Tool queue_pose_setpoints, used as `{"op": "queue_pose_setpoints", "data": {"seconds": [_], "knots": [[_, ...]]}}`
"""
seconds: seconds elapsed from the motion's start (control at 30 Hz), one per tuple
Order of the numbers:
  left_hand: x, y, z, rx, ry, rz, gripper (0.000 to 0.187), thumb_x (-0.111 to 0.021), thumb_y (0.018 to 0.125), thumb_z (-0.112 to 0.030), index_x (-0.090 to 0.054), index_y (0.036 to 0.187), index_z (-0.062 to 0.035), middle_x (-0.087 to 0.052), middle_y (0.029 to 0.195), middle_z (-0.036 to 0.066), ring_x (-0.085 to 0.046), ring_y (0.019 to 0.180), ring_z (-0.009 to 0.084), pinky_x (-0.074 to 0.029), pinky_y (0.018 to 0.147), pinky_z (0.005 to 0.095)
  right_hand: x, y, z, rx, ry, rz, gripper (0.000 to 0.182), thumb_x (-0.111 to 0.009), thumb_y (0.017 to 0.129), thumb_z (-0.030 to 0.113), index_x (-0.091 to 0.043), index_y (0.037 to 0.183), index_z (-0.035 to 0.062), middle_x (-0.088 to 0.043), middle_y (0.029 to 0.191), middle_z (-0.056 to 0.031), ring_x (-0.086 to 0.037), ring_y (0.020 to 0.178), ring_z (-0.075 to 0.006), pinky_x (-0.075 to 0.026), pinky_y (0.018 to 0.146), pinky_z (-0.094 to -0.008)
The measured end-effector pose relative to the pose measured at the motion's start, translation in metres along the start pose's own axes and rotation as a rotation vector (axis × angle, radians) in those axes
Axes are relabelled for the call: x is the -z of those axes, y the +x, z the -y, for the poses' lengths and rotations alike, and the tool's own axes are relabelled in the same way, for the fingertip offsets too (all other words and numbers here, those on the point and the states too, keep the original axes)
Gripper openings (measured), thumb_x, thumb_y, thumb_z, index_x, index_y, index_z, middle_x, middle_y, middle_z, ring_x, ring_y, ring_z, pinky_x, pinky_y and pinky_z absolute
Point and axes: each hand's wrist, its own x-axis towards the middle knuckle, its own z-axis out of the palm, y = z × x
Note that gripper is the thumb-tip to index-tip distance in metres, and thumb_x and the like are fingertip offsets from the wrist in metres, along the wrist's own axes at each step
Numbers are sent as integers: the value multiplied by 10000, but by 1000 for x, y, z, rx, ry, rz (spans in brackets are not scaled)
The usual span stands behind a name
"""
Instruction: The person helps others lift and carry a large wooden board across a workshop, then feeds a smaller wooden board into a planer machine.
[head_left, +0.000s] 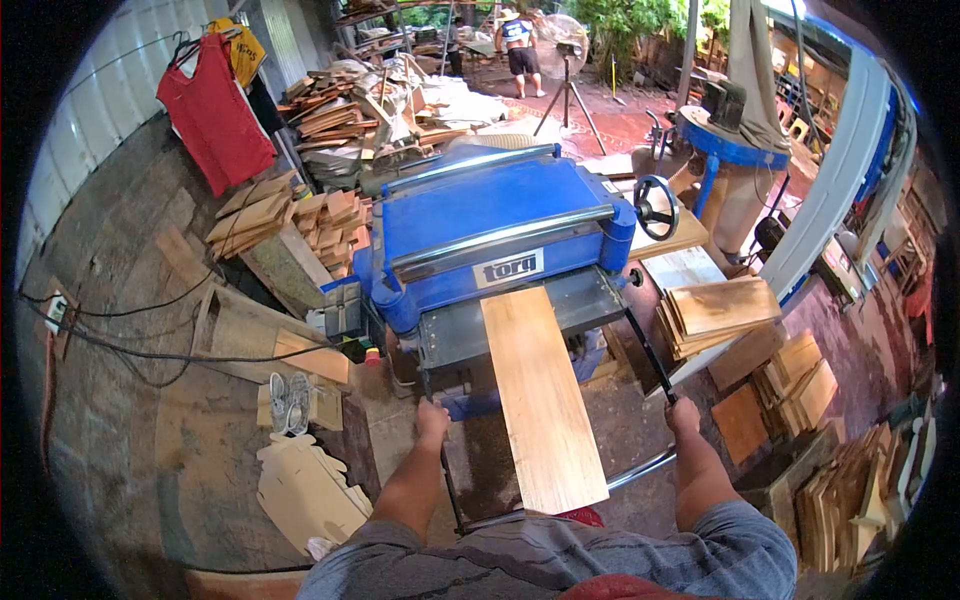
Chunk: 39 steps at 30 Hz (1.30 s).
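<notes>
- Wooden box (pixel 235 335), one, left of the machine; contents unclear.
- Board (pixel 545 410), one, lying lengthwise on the black bed (pixel 450 340) of the blue machine (pixel 490 205); whether its far end goes inside is hard to tell.
- Left hand (pixel 432 420), one, closed round the left bar (pixel 450 480).
- Right hand (pixel 683 415), one, gripping the right bar (pixel 650 355).
- Handwheel (pixel 656 208), one.
- Person (pixel 520 50), one, distant.
</notes>
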Motion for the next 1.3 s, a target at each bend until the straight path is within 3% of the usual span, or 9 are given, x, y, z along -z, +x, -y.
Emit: {"op": "queue_pose_setpoints", "data": {"seconds": [0.3, 0.8, 0.9, 1.3], "knots": [[1, 1, -2, -41, 161, -42, 159, -506, 910, -153, -549, 922, 0, -632, 681, 119, -635, 572, 242, -498, 520, 365, 6, -4, 7, -25, -1, 41, 326, -593, 824, 328, -640, 970, 41, -635, 996, -204, -602, 954, -371, -485, 822, -447], [-1, 3, 2, -28, 75, -12, 178, -494, 921, -172, -548, 880, -7, -623, 657, 128, -628, 556, 236, -484, 475, 365, 12, -9, 7, -21, 26, 43, 312, -587, 822, 318, -644, 991, 62, -634, 1003, -206, -601, 954, -372, -479, 826, -448], [5, -18, -21, -45, 67, -15, 166, -492, 924, -168, -530, 901, -7, -614, 648, 122, -615, 532, 240, -479, 455, 368, 6, -7, 3, -21, 19, 36, 294, -580, 822, 301, -647, 990, 69, -640, 990, -201, -612, 942, -365, -487, 819, -446], [2, -10, -12, -25, 56, -8, 152, -490, 924, -152, -508, 956, -5, -617, 666, 116, -614, 537, 234, -485, 475, 358, 15, -13, 12, -28, 10, 27, 265, -567, 826, 269, -653, 1005, 94, -643, 1002, -187, -617, 947, -352, -488, 829, -443]]}}
